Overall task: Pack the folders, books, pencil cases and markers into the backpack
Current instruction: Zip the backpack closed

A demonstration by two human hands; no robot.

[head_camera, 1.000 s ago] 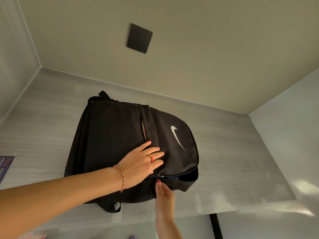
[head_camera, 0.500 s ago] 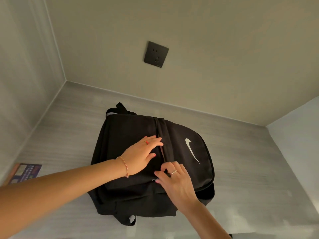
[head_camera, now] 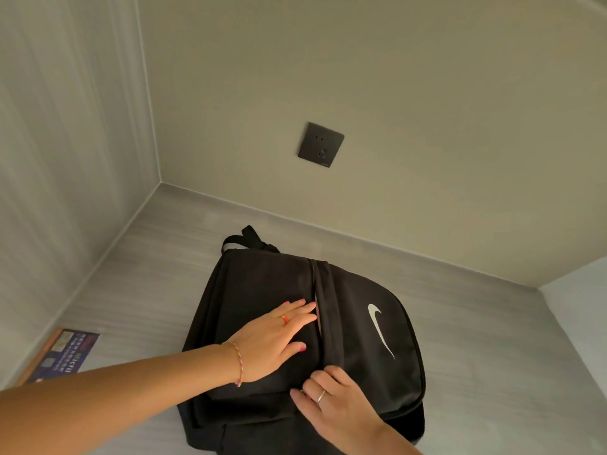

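Zipping stage: left hand (head_camera: pixel 276 343) — fingers flat — steadies the backpack (head_camera: pixel 354 349), right hand (head_camera: pixel 335 402) pinches at the zipper (head_camera: pixel 317 290) — next, likely, a steady pull.

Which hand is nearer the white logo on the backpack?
Right. The right hand sits just below-left of the logo, fingers curled at the zipper; the left hand presses flat across the zipper, farther left.

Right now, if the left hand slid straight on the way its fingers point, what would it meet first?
The left hand lies flat on the backpack, fingers pointing right. It would probably first meet the zipper flap just beyond its fingertips.
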